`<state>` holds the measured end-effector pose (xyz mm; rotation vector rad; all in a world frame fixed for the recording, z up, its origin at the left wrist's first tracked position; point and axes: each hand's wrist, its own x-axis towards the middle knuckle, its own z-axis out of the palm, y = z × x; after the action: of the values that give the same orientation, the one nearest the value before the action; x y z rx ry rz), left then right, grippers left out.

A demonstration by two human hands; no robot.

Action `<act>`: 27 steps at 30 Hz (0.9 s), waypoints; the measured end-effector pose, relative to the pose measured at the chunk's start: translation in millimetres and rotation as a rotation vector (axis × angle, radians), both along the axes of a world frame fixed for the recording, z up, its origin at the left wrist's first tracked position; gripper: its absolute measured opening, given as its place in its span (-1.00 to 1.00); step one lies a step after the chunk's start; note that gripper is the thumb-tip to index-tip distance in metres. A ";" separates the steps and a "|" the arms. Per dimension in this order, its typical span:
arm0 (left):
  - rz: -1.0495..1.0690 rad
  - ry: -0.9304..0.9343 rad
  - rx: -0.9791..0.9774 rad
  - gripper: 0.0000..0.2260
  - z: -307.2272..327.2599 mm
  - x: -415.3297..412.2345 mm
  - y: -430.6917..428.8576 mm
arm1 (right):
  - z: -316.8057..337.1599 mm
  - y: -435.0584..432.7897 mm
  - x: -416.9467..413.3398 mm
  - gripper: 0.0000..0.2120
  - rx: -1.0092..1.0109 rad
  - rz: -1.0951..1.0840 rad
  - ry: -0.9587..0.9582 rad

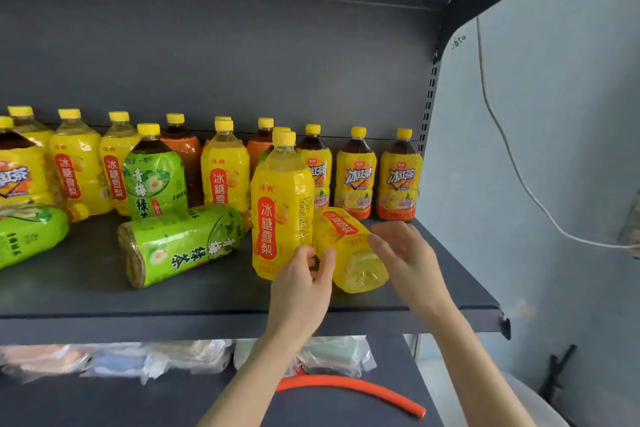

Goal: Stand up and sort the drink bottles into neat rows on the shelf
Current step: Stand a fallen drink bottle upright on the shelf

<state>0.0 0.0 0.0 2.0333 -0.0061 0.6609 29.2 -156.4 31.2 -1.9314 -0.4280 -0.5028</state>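
A yellow pear-drink bottle [282, 204] stands upright near the shelf's front. Right beside it another yellow pear-drink bottle [349, 253] lies on its side, base toward me. My left hand [304, 284] is at the foot of the upright bottle, thumb against it, fingers loosely curved toward the lying one, holding nothing. My right hand [403, 250] hovers with spread fingers over the lying bottle's right side, fingertips on its label. Two green tea bottles [180, 243] [27, 232] lie on their sides to the left.
Several upright bottles line the back of the dark shelf [207, 319]: yellow pear drinks, a green tea [154, 177], iced teas [355, 177] at right. Below, a lower shelf holds plastic packets [173, 357] and an orange hose [349, 388]. A wall with a white cable [512, 163] stands right.
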 end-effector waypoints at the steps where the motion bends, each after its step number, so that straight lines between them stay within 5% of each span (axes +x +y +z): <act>1: 0.010 0.044 0.019 -0.70 3.1 3.9 -2.6 | 1.2 3.5 8.7 -0.89 -0.002 -0.008 0.028; 6: -0.022 0.054 0.066 -0.54 0.4 23.4 -10.7 | 0.2 11.6 42.0 -0.57 0.000 0.024 0.287; 12: 0.012 0.108 0.115 -0.44 2.9 35.0 -14.9 | -7.1 6.4 68.4 -0.53 0.117 0.183 0.568; 18: 0.042 0.094 0.121 -0.30 -5.1 32.7 -25.9 | -21.4 3.5 69.2 -0.81 0.225 0.262 0.440; 24: -0.144 -0.001 -0.095 -0.42 -15.3 27.1 -24.5 | -28.9 -3.8 60.1 -0.79 0.331 0.410 0.319; 27: -0.258 -0.038 -0.157 -0.43 -14.0 21.8 -21.9 | -32.7 -8.7 56.9 -0.61 0.403 0.452 0.282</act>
<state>21.8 -21.9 -14.0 1.8294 -0.2291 0.5199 86.1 -165.1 -1.5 -1.4296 -0.5157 -0.0137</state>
